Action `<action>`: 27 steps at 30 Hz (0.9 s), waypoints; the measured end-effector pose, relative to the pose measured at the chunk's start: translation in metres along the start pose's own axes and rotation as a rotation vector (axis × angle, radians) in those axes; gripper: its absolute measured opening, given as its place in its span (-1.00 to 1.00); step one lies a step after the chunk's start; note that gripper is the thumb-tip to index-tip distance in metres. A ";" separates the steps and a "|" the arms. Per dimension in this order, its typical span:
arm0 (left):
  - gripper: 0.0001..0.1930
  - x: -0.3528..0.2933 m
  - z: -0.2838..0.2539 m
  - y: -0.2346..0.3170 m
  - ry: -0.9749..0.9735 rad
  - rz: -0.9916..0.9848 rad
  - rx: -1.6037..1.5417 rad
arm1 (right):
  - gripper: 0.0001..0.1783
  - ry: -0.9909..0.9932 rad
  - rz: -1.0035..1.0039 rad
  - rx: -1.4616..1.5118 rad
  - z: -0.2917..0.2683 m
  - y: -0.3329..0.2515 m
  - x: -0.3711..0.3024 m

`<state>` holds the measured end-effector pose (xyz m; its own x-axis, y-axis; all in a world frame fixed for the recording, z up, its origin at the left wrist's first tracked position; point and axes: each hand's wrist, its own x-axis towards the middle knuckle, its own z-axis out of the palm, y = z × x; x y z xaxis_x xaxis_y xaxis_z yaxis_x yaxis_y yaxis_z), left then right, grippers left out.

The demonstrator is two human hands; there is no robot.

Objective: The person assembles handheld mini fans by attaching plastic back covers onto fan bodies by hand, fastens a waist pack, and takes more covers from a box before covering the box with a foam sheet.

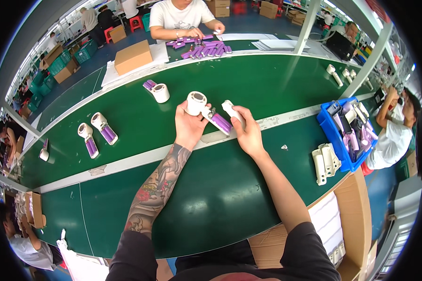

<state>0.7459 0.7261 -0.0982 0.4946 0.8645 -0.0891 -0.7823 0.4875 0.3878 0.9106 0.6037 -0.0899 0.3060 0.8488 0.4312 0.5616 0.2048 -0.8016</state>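
Note:
In my left hand [190, 125] is a white hair-dryer-shaped appliance [196, 104] with a round, hollow head. Its open handle shows purple battery cells [220, 122] and points down to the right. My right hand [248, 133] grips a white handle cover [231, 111], held just beside the uncovered cells and apart from them. Fingers of both hands are closed around these parts. On the green surface beyond my left hand lies a similar appliance [161, 93], its purple cells exposed. Two more such appliances [109, 134] [91, 146] lie farther left.
A blue bin [322, 122] full of handle parts stands at right, beside loose white covers [319, 166]. An open cardboard box [354, 206] sits below the table edge. A pale rail [159, 154] crosses the bench. Opposite, a person handles purple battery packs [211, 50]; others work around.

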 end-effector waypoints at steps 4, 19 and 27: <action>-0.53 -0.006 0.000 0.002 -0.093 -0.037 -0.051 | -0.64 -0.073 0.087 -0.029 0.004 -0.013 -0.006; -0.49 -0.012 0.000 0.009 -0.232 -0.043 0.044 | -0.64 -0.081 -0.262 -0.515 0.028 -0.036 -0.023; -0.49 -0.009 -0.007 0.013 -0.288 -0.039 0.047 | -0.61 -0.084 -0.261 -0.634 0.037 -0.051 -0.026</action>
<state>0.7289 0.7253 -0.0991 0.6165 0.7717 0.1563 -0.7452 0.5078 0.4323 0.8455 0.5891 -0.0758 0.0533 0.8503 0.5236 0.9577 0.1050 -0.2680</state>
